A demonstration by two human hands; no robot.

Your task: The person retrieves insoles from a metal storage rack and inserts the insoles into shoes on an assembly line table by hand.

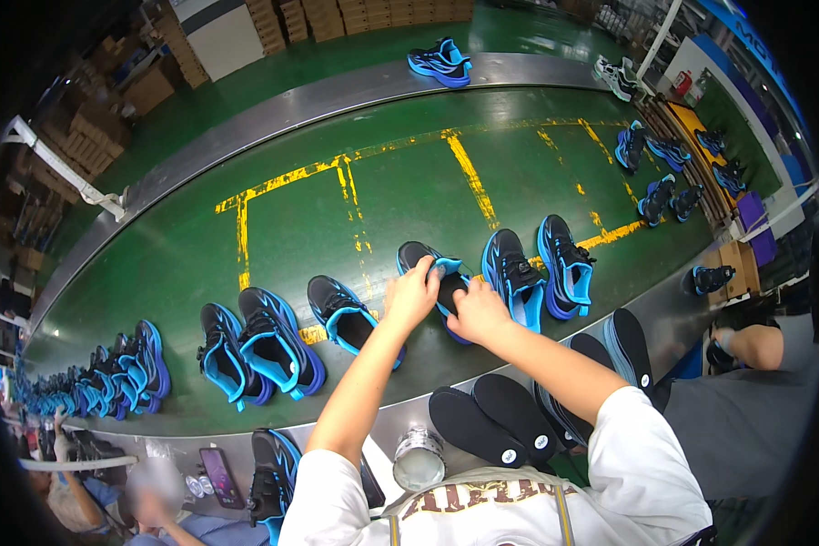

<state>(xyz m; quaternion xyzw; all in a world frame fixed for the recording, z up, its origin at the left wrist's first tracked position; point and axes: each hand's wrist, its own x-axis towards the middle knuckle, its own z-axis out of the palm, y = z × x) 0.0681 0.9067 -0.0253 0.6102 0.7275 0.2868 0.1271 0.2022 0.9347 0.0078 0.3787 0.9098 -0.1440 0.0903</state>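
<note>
A black sneaker (413,254) with blue trim lies before me on the green conveyor belt (409,184), its toe pointing away. My left hand (413,290) pinches the light-blue padded tongue of this sneaker. At the opening, my right hand (479,312) grips the collar, with its fingertips partly hidden. Dark insole material shows inside the shoe between my hands. To the left sits a single matching sneaker (338,300), and to the right stands a pair, a nearer sneaker (508,263) and a farther sneaker (558,252).
Black insoles (474,423) lie by my body beside a round clear container (418,458). Another pair of sneakers (273,321) and a long shoe row (126,372) occupy the belt's left. A phone (222,478) rests on the metal ledge. Co-workers sit at both sides.
</note>
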